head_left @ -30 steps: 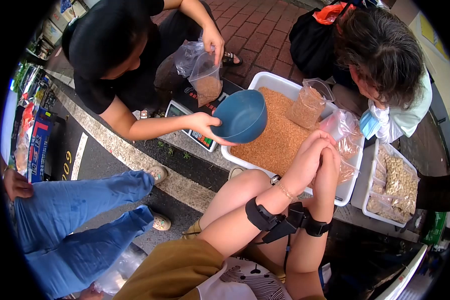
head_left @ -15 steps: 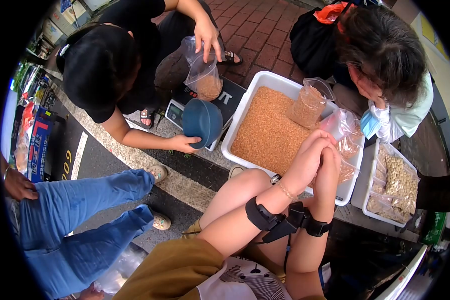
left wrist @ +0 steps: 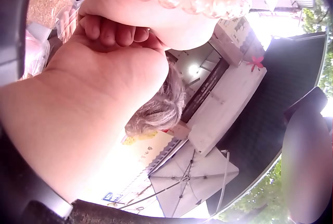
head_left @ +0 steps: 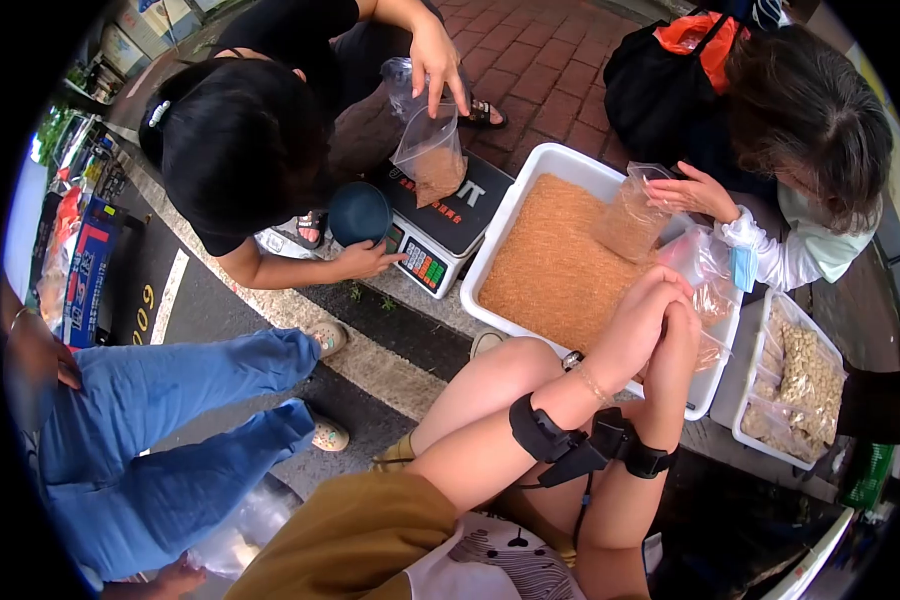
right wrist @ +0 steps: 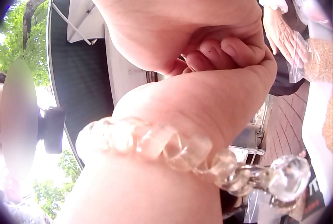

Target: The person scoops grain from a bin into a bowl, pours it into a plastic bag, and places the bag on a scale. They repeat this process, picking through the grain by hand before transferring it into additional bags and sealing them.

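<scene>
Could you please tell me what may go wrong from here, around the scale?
The bag of brown granules over the scale is held near its top, so it might slip and spill. The bowl is close beside the hand at the keypad, so it could bump the scale.

On the pavement [head_left: 530,85] sit a digital scale [head_left: 458,215] and, just beside it, a large white tray [head_left: 503,228].

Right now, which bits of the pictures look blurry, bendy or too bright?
Head view: the pale strip on the road bends in a curve, a bystander's hand at the left is smeared. Left wrist view: white glare around the umbrella, dark corners. Right wrist view: the beaded bracelet looks washed out, an out-of-focus oval sits at the left.
</scene>
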{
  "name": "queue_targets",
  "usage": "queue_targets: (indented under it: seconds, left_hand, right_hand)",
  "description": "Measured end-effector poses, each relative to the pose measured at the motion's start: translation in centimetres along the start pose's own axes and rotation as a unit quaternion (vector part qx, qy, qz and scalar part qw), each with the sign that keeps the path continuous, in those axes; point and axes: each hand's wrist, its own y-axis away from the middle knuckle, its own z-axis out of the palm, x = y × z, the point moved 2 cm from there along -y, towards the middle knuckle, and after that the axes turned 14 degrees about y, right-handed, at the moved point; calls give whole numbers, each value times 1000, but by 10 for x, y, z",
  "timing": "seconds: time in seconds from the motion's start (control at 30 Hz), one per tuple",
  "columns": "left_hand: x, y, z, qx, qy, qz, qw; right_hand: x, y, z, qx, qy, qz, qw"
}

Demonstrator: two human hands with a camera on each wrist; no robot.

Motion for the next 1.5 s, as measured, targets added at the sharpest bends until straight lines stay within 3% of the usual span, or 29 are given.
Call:
queue_targets:
  seconds: [0.07,0.13,0.27,0.6,0.8,0.87,1.0,1.07,1.2,1.33,1.5]
  left_hand:
    - [0,0,0,2,0,0,1000]
    - [-1,0,1,-5,9,17,1000]
    - [-3,-3,-4,-18,1,34,999]
    - [-5,-4,-4,-18,27,23,999]
    - [-3,-3,-3,-30,22,40,999]
    - [-2,-1,0,-26,56,28,998]
    - [-1,0,2,-27,75,16,997]
    - [-9,-5,-2,-18,40,69,997]
    - [-6,-1,-2,-17,27,54,998]
    - [-6,-1,-2,-20,3,72,997]
    - [-8,-3,-4,-29,57,43,997]
  right_hand:
    - [3,0,0,-13,-9,9,1000]
    - [-13,5,5,33,36,-33,998]
    - [-7,2,6,47,15,1,999]
    - [3,-1,0,12,26,4,1000]
    - [-3,0,4,32,25,-15,999]
    - [-4,2,6,81,16,-15,996]
    - [8,-3,-4,29,30,-6,999]
    - [11,-3,-5,19,20,-10,1000]
    - [-12,3,11,35,19,-1,999]
    - [10,-2,-7,-16,35,17,999]
    - [-8,4,9,24,15,-3,1000]
